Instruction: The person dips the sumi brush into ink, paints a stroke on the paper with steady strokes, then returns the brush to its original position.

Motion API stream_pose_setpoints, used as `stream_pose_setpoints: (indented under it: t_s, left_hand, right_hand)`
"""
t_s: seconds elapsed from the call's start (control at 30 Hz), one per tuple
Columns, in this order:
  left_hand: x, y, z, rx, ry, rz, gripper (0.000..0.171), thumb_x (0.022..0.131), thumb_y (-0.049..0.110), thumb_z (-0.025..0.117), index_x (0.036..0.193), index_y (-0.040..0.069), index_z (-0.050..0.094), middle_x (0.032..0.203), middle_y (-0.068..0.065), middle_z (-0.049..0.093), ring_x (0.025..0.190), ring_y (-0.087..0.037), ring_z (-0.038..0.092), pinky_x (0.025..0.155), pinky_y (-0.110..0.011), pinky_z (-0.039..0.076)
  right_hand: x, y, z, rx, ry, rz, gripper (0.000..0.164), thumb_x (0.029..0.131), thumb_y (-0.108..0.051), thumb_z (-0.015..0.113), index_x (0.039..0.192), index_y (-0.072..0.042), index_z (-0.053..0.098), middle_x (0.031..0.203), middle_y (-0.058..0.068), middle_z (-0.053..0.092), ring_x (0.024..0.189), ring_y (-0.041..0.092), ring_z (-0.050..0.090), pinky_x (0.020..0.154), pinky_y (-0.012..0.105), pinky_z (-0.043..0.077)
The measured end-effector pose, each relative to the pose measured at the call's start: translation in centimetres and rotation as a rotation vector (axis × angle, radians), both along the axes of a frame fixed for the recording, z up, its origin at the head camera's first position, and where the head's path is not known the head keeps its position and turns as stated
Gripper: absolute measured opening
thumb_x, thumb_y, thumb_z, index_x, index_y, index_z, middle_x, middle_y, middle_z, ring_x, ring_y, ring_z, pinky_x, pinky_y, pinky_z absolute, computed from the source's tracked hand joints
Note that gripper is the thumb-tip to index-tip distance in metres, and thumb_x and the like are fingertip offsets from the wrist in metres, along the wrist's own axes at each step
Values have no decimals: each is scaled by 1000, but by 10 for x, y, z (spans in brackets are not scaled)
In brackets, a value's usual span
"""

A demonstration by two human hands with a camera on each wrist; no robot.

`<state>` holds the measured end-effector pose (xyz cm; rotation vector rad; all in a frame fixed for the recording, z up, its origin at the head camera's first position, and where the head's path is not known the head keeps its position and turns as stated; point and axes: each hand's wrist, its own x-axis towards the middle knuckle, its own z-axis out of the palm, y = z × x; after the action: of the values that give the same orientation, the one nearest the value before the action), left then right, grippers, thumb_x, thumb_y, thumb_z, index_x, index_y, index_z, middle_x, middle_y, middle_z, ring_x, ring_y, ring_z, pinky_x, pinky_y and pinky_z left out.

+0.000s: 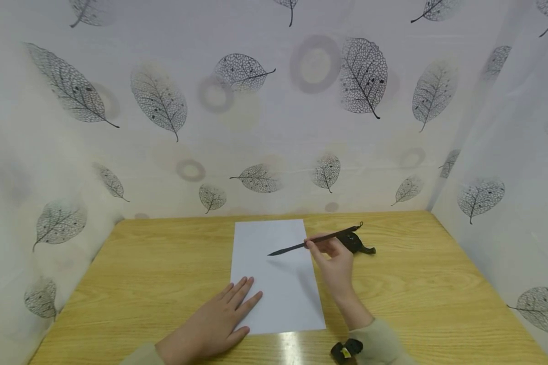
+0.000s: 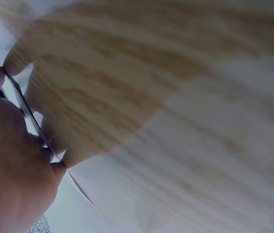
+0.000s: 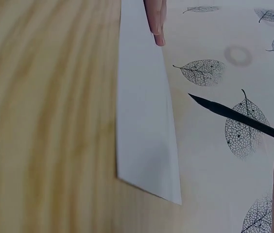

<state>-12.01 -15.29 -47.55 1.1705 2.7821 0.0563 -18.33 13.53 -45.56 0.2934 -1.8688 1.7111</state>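
one table: left fingers apart on one sheet, right fingers clamped on one brush

Smooth matt ppr sheet, glossy wood-grain tbl, matt brush, cloth-like curtain.

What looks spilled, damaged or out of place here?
Nothing stands out: the paper looks flat and blank, the left hand rests on it, the right hand holds the brush. The dark object is partly hidden.

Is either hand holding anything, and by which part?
The right hand pinches the dark brush by its handle, behind the bristles. The left hand grips nothing; it rests, fingers spread, on the paper.
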Motion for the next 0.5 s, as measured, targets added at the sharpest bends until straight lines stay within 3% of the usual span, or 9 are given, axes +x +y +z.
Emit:
stream_pose_setpoints:
  t_s: [0.5]
  left_hand:
    - [-1, 1, -2, -11, -11, 11, 67, 110, 54, 41, 169, 22, 31, 177, -15, 23, 164, -32, 28, 130, -51, 34]
  right_hand:
    - [-4, -11, -2, 47, -3, 14, 11, 86, 12, 79, 96, 8, 77, 89, 28, 79, 77, -5, 73, 71, 12, 58]
